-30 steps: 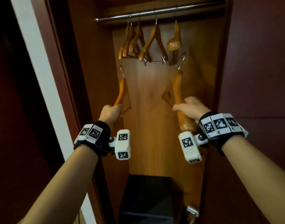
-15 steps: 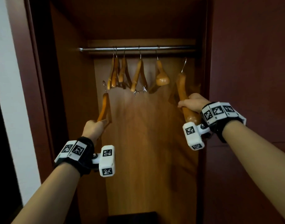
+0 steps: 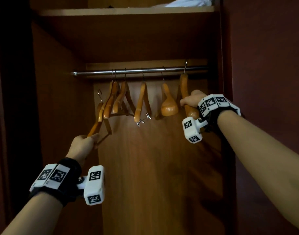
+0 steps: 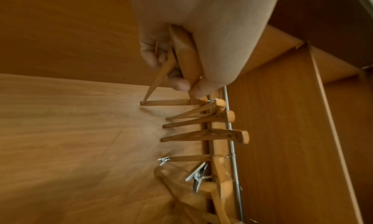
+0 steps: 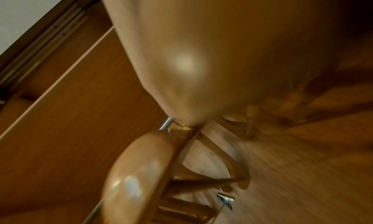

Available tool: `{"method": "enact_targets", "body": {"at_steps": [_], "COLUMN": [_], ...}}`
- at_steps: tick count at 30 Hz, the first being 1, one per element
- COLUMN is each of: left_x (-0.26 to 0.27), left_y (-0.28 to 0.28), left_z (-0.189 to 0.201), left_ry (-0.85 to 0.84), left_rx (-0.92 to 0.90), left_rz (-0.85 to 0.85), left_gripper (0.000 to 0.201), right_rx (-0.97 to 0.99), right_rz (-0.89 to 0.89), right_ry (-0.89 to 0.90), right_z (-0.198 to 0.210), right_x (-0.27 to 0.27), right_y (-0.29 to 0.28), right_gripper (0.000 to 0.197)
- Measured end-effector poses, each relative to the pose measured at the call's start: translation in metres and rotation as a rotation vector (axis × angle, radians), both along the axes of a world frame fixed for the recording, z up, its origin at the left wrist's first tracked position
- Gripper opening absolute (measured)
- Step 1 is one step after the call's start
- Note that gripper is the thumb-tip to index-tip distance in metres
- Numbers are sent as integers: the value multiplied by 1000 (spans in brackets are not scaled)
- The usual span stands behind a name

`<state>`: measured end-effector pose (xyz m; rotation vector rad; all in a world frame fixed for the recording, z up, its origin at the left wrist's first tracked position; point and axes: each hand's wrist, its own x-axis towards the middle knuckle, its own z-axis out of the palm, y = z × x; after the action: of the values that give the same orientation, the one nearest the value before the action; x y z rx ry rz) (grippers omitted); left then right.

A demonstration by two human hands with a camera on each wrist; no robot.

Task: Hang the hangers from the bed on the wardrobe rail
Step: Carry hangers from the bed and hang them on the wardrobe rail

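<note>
A metal wardrobe rail carries several wooden hangers. My right hand grips a thick wooden hanger at the rail's right end; its hook reaches up at rail height, and whether it is over the rail I cannot tell. My left hand grips a thinner wooden hanger by its lower end, below the rail at the left, with its hook free in the air. In the left wrist view my fingers curl round that hanger. The right wrist view is filled by the thick hanger.
The hanging space is narrow, with wooden side walls close on both sides and a shelf above holding white fabric. One hung hanger has metal clips. A dark door panel stands at the right.
Both hands have risen with their hangers. The right hanger's hook went from below the rail up to rail height at the right end. The left hanger moved closer under the rail's left part.
</note>
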<state>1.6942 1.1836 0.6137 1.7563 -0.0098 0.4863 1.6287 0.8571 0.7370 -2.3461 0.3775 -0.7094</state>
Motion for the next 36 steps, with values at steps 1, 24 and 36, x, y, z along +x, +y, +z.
{"method": "enact_targets", "body": {"at_steps": [1,24,36], "left_x": [4,20,8], "left_y": [-2,-5,11], "left_z": [1,-15,-20], "left_ry": [-5,32,7], "left_rx": [-2,-41,-34], "left_rz": [2,41,2], "left_gripper": [30,27,21], "right_rx": [-10,-71,-124], "right_rz": [2,10,-61], "right_ry": [-10,42,-39], "right_z": [5,14,9], "right_x": [9,51,33], "right_y": [-3,-3,-8], "right_gripper": [37,26,30]}}
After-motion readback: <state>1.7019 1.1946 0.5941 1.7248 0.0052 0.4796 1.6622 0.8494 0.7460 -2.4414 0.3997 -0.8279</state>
